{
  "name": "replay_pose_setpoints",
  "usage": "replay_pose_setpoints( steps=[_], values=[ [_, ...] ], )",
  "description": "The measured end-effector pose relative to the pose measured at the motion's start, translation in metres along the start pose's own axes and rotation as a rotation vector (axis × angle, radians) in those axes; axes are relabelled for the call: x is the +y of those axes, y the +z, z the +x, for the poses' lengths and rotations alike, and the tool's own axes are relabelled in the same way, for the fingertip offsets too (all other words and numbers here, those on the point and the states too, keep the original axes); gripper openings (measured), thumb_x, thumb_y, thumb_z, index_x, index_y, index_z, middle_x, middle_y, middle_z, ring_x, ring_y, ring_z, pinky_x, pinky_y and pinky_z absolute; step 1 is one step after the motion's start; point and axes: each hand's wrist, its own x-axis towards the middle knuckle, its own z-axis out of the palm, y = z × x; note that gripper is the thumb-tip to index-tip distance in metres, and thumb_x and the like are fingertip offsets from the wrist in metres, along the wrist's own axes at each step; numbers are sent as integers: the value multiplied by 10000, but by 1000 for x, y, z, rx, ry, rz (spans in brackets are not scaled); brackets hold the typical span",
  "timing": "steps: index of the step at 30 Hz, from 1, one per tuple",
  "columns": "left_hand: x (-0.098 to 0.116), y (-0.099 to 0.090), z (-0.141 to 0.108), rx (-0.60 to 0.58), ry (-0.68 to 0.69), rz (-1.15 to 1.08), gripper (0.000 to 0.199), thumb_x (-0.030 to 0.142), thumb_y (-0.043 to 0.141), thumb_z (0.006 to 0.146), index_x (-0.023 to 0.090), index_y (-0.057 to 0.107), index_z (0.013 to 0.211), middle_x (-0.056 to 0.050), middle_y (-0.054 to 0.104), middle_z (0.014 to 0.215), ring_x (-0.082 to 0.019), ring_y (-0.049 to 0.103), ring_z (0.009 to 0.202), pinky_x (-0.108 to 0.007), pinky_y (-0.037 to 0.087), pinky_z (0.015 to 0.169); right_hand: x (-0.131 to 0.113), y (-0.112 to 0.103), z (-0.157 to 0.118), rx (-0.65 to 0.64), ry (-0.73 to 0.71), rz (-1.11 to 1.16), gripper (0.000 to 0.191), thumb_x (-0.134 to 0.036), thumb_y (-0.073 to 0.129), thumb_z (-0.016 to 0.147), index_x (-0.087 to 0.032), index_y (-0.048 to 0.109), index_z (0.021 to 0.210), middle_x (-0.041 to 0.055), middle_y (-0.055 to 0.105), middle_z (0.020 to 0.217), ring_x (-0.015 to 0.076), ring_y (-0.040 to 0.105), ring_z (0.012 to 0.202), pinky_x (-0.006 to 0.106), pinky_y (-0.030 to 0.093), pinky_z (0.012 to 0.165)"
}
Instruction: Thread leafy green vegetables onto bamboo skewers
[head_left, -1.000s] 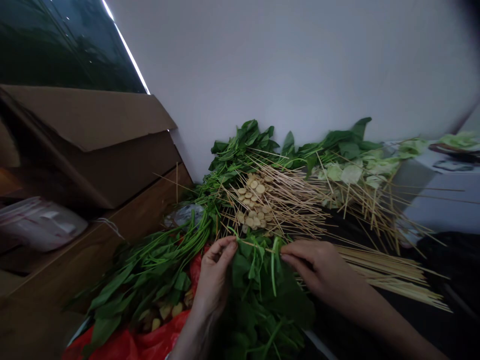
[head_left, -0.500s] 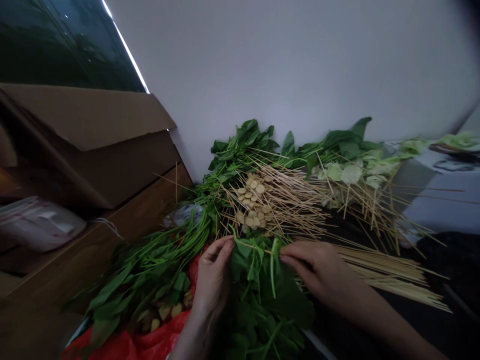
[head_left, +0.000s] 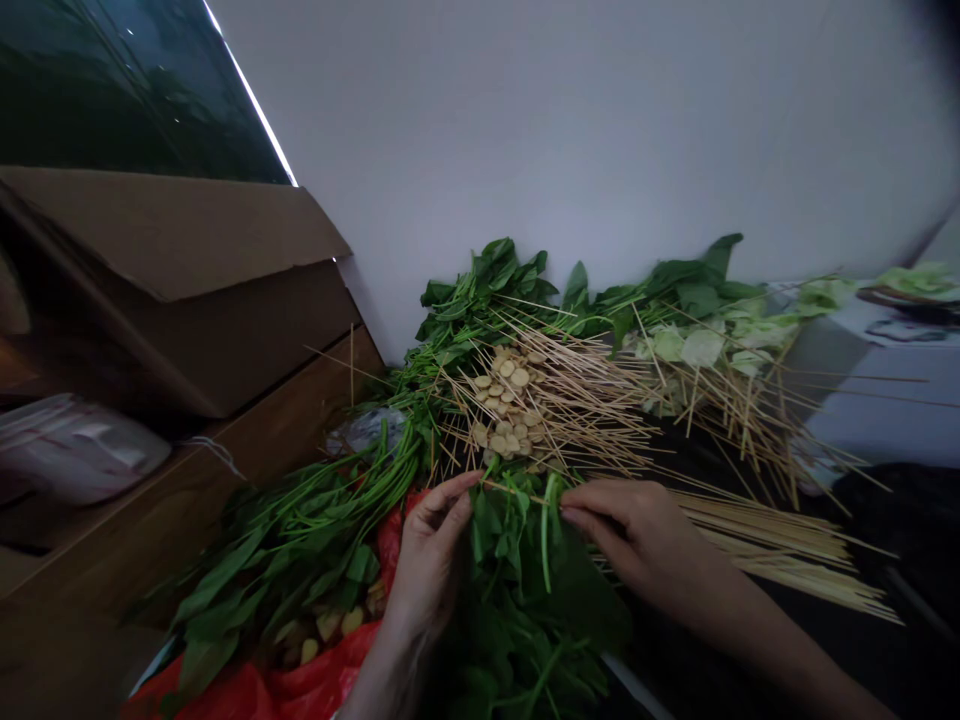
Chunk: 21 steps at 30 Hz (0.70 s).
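And here we are with two hands at work, a thin skewer [head_left: 517, 490] running almost level across the gap between them. On the right, the right hand [head_left: 637, 520] has thumb and forefinger pinched together on the skewer, gripping just beside a pale green stem [head_left: 551, 490] folded over it; likely that hand steadies the stick. Across to the left hand [head_left: 431, 550]: thumb and forefinger nearly together at the skewer's other end, perhaps guiding a stem, though in this dim light I can't tell whether they have truly closed on anything.

Leafy greens [head_left: 510, 600] hang in the gap and below both hands, leaves downward, so the stems sit up at the fingertips. Left of the left hand, more loose greens [head_left: 255, 550] lie over a red bag [head_left: 262, 690], stems pointing inward, seemingly for an easy reach. Beyond the hands, a heap of sliced rounds [head_left: 514, 375] on sticks, handles fanning right; and past the right hand, bare sticks [head_left: 772, 530] lined up lengthwise, probably to be handy.

Now the murky parts! The right hand's curled fingers are hidden, the hanging leaves merge into shadow, and the lower edge cuts off both the greens and the red bag.
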Motion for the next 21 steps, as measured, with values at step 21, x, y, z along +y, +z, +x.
replay_pose_setpoints(
  steps=[21],
  values=[
    [6,5,2,88,-80,-126,370,254,939,460,172,757,772,-17,742,755,-120,672,684,-209,540,661,-1,2,-3,-25,-11,-41,258,-189,466,957,-200,677,809,3,679,749,128,602,677,251,400,645]
  ],
)
